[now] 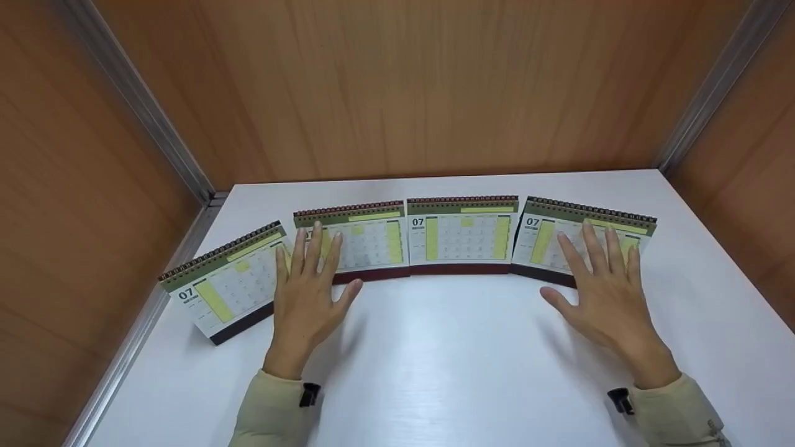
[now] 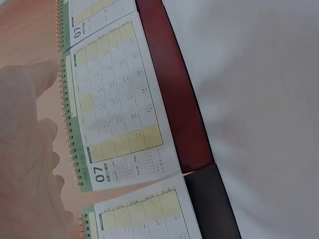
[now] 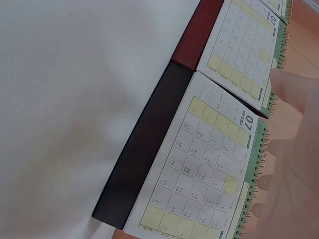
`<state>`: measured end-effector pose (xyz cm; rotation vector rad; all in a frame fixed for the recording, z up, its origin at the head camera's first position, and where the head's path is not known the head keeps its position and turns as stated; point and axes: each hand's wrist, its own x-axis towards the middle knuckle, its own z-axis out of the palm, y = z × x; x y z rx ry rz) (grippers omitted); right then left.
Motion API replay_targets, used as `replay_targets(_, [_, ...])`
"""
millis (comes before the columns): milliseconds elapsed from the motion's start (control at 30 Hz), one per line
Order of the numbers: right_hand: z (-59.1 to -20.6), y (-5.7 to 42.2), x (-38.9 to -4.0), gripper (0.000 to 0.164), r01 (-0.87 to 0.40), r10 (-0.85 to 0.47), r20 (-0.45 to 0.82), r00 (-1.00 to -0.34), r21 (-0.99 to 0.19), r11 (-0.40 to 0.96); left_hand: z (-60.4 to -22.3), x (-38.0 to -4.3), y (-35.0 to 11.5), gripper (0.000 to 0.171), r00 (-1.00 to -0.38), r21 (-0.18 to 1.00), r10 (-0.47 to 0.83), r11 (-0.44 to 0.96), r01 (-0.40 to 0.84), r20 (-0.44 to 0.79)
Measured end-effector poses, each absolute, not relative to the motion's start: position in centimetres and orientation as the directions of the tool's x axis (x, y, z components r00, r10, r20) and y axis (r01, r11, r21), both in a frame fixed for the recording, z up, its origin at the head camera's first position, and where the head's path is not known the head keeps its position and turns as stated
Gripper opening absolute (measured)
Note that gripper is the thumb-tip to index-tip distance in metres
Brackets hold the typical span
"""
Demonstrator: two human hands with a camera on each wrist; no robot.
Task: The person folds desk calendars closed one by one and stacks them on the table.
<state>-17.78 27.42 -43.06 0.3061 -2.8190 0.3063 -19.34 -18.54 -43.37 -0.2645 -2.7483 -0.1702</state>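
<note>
Several desk calendars showing month 07 stand in an arc on the white table. The far-left calendar and the far-right calendar have dark bases and are angled inward. Between them stand two dark-red-based calendars, the left-middle calendar and the right-middle calendar. My left hand, fingers straight and spread, is in front of the two left calendars and hides parts of both. My right hand is likewise spread before the far-right calendar. Neither hand holds anything; shadows fall on the table beside them.
The white table extends toward me between the forearms. A wood-grain panel rises behind it, with side panels left and right. Metal posts mark the corners. Both sleeves have a small black clip at the cuff.
</note>
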Motion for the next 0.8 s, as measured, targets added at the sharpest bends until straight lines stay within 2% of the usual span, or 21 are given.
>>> replay_targets(300, [-41.4, 29.0, -18.6, 0.091, -0.243, -0.159, 0.329, -0.931, -0.233, 0.942, -42.9, -20.6, -15.8, 0.083, -0.9, 0.071, 0.203, 0.966, 0.248, 0.386])
replay_targets(533, [-39.4, 30.1, -19.4, 0.087, -0.254, -0.144, 0.37, -0.918, -0.269, 0.929, -42.3, -21.2, -14.0, 0.082, -0.871, 0.112, 0.23, 0.946, 0.305, 0.433])
replay_targets(800, [-38.1, 32.0, -20.5, 0.082, -0.243, -0.113, 0.36, -0.926, -0.339, 0.909, -41.9, -21.5, -10.9, 0.08, -0.832, 0.196, 0.247, 0.902, 0.385, 0.496])
